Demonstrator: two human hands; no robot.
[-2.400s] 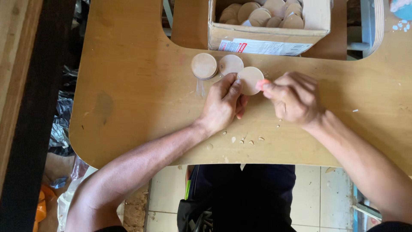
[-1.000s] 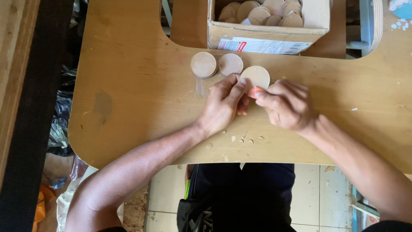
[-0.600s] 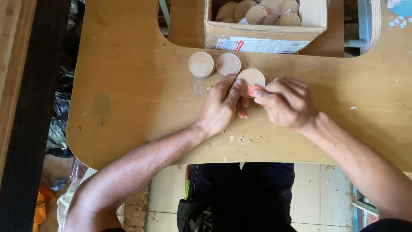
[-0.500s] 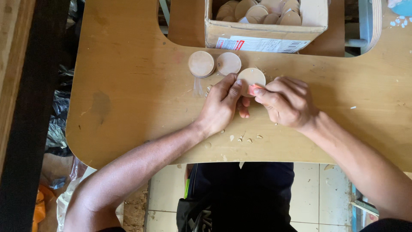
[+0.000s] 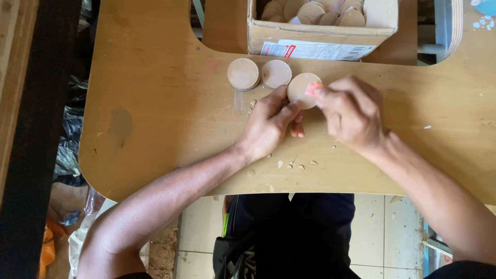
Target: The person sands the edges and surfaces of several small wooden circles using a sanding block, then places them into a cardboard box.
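My left hand (image 5: 271, 123) grips a round wooden disc (image 5: 301, 89) by its lower left edge, holding it on the wooden table (image 5: 155, 119). My right hand (image 5: 351, 111) is closed on a small orange-red tool (image 5: 313, 88) whose tip rests on the disc's right edge. Two more wooden discs (image 5: 243, 74) (image 5: 276, 74) lie side by side just left of the held one, apart from my hands.
A cardboard box (image 5: 320, 39) with several wooden discs inside stands at the far edge, in a cut-out of the table. Small wood chips (image 5: 297, 165) are scattered near the table's front edge. A dark stain (image 5: 121, 124) marks the left part.
My right hand has shifted slightly, keeping the orange-red tool at the disc's right edge. My left hand stays on the disc. The view has drifted a little.
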